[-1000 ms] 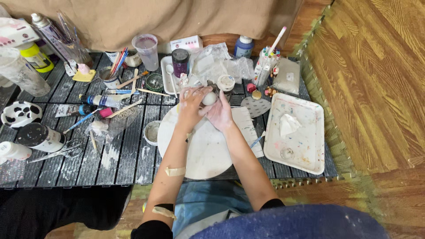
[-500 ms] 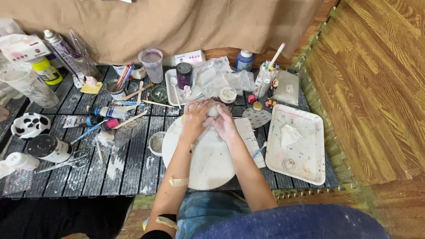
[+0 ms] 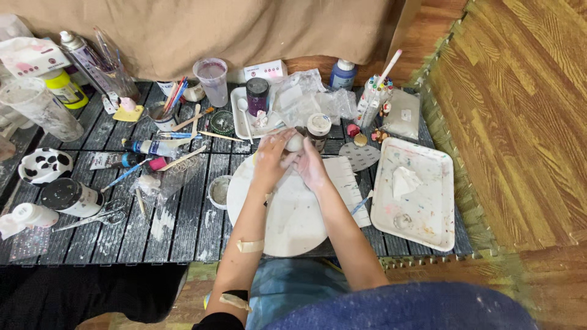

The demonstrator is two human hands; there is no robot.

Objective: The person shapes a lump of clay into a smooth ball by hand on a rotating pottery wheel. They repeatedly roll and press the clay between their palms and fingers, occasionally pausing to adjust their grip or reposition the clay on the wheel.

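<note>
A low dark slatted table (image 3: 183,220) stands on a wood-patterned floor before a tan cloth backdrop (image 3: 244,30), crowded with craft supplies. Nearest the person lies a round white board (image 3: 293,220), and above its far edge the left hand (image 3: 273,160) and right hand (image 3: 310,166) meet around a small whitish lump (image 3: 296,142), the fingers of both curled and pressed against it so that it sits cupped between them. Just beyond stands a small lidded jar (image 3: 318,128), to the right a paint-stained white tray (image 3: 416,192), and farther back a dark glitter jar (image 3: 257,96), a cloudy plastic cup (image 3: 211,79) and a blue bottle (image 3: 343,74).
</note>
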